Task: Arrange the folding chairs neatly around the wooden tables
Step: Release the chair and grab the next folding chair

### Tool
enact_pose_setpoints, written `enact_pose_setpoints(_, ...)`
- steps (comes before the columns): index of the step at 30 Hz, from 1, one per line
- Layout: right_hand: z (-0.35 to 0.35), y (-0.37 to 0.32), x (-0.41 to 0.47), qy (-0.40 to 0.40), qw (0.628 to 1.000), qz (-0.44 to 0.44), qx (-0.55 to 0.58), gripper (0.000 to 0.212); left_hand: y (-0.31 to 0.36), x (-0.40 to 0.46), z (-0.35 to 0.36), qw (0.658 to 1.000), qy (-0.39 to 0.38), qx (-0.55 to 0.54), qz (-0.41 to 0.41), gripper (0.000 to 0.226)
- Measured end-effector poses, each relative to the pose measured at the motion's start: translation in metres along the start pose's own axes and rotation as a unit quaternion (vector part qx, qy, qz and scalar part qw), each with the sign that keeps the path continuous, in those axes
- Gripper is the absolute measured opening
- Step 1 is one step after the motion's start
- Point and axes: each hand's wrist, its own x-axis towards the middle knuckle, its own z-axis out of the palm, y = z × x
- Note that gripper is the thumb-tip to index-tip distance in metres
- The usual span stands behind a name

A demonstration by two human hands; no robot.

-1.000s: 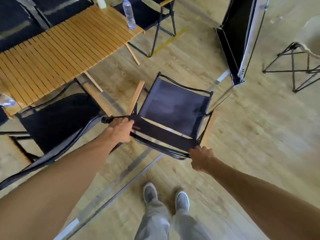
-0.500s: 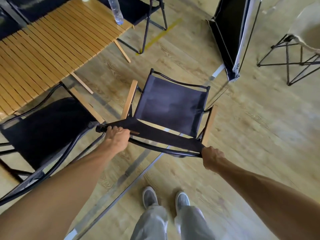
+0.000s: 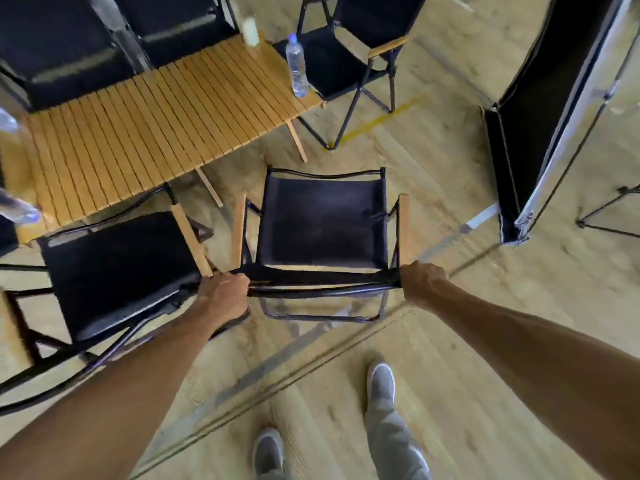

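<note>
A black fabric folding chair (image 3: 323,221) with wooden armrests stands open in front of me, its seat facing away. My left hand (image 3: 225,294) grips the left end of its backrest top and my right hand (image 3: 420,280) grips the right end. The slatted wooden table (image 3: 145,133) lies beyond it to the upper left. A second black folding chair (image 3: 114,268) stands at the table's near side, right beside the held chair on its left. Another black chair (image 3: 349,53) stands at the table's far right end.
A plastic water bottle (image 3: 298,65) stands on the table's right corner, and more bottles sit at its left edge. A large black folded panel (image 3: 540,109) leans at the right. Black metal legs (image 3: 609,213) show at the far right. My feet (image 3: 381,382) are on the wooden floor.
The chair has turned so its seat faces squarely away from me and sits closer to the neighbouring chair. My view has shifted, showing more of the table and the far chair.
</note>
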Motion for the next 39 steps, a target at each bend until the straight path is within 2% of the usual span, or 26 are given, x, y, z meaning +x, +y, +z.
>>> enact_pose_setpoints(5, -0.043, 0.037, 0.085, 0.065, 0.997, -0.023, -0.046, 0.03, 0.047, 0.016, -0.011, 0.996, -0.057, -0.057, -0.044, 0.029)
enact_pose_setpoints(11, -0.08, 0.04, 0.159, 0.099, 0.991, -0.037, -0.086, 0.024, 0.076, 0.043, -0.018, 0.989, -0.066, -0.103, -0.083, 0.023)
enact_pose_setpoints(22, -0.107, 0.013, 0.235, 0.062, 0.991, -0.054, -0.107, 0.033, 0.05, 0.098, -0.065, 0.986, -0.075, -0.084, -0.121, 0.026)
enact_pose_setpoints(28, -0.123, 0.015, 0.256, 0.076, 0.99, -0.042, -0.11, 0.029, 0.053, 0.115, -0.08, 0.982, -0.093, -0.101, -0.128, 0.025)
enact_pose_setpoints(34, -0.121, 0.018, 0.252, 0.067, 0.988, -0.081, -0.116, 0.03, 0.052, 0.111, -0.075, 0.978, -0.091, -0.126, -0.139, 0.021)
enact_pose_setpoints(36, -0.118, 0.017, 0.245, 0.066, 0.987, -0.101, -0.109, 0.032, 0.055, 0.106, -0.078, 0.976, -0.086, -0.151, -0.133, 0.027)
enact_pose_setpoints(39, -0.112, 0.019, 0.227, 0.083, 0.982, -0.147, -0.086, 0.043, 0.072, 0.098, -0.088, 0.976, -0.061, -0.181, -0.101, 0.059)
